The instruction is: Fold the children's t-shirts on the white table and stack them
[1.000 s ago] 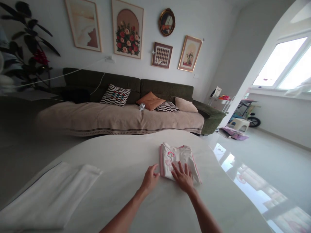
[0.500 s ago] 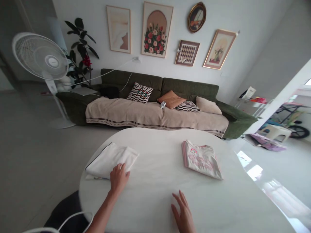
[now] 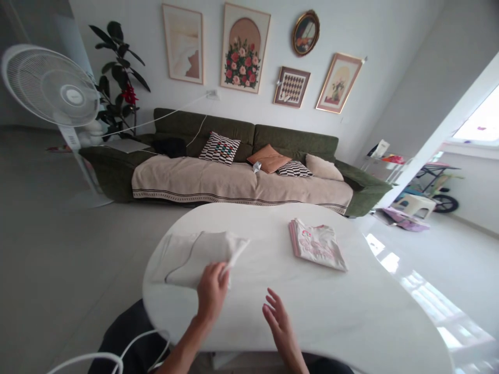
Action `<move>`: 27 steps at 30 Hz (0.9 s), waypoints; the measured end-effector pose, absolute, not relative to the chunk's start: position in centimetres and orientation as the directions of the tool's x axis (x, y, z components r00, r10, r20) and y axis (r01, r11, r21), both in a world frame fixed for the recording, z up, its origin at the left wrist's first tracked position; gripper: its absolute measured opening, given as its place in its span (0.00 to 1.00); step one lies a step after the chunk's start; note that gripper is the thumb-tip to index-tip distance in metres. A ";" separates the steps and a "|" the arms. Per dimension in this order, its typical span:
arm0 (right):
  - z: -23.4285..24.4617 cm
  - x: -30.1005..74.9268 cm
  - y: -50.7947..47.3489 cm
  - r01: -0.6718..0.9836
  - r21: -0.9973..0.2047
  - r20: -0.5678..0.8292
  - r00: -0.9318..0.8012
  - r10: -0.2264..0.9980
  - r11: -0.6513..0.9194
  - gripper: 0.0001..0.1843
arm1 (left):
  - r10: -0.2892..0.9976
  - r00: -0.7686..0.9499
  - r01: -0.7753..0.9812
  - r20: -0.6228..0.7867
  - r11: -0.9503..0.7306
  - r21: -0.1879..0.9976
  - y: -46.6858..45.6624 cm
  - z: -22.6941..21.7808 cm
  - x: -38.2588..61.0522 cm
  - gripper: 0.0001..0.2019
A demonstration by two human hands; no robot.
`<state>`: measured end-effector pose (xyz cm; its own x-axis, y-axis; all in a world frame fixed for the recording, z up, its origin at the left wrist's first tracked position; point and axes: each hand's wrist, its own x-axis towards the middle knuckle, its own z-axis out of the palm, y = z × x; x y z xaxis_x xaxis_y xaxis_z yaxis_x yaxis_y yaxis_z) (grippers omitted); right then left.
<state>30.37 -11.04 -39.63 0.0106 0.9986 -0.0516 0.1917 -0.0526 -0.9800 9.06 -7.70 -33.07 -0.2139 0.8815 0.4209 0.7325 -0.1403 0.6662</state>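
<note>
A white garment (image 3: 202, 252) with a dark trim line lies on the left half of the white table (image 3: 249, 311). My left hand (image 3: 212, 291) is closed on its near right corner, which is lifted a little off the tabletop. Over the table to the right, my right hand (image 3: 278, 317) is open with fingers apart and nothing in it. Beyond that hand, on the right side, rests a folded white and pink shirt (image 3: 319, 246) with pink lettering. No hand touches this shirt.
Past the table stands a green sofa (image 3: 210, 124) with a beige cover and several cushions. A white standing fan (image 3: 72, 96) is at the left on the floor. White cable (image 3: 97, 356) loops near my left arm. At far right are a white stool (image 3: 417, 205) and a small cart (image 3: 384, 166).
My left hand has gripped the white garment's corner and pulled it to the right, raising it. My right hand has shifted toward the left hand. The camera view has turned slightly right.
</note>
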 end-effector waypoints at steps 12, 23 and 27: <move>-36.7 32.5 -13.2 -0.031 -0.993 -0.121 0.169 0.978 -0.118 0.25 | 0.869 0.462 0.575 0.178 -0.447 0.685 -9.6 -31.8 14.3 0.31; -26.0 38.2 -16.6 0.463 -0.859 0.219 -0.055 0.974 0.219 0.28 | 0.815 0.560 0.689 0.149 -0.558 0.463 -9.4 -27.0 13.0 0.11; -20.9 39.6 -18.1 0.719 -0.630 0.143 -0.264 0.954 0.294 0.25 | 0.837 0.520 0.720 0.170 -0.536 0.440 -9.7 -27.1 11.1 0.14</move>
<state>39.58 -18.10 -20.91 -0.2645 0.9537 0.1429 0.7186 0.2937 -0.6303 11.13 -9.67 -27.11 0.5195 0.8373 0.1703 0.7200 -0.5363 0.4405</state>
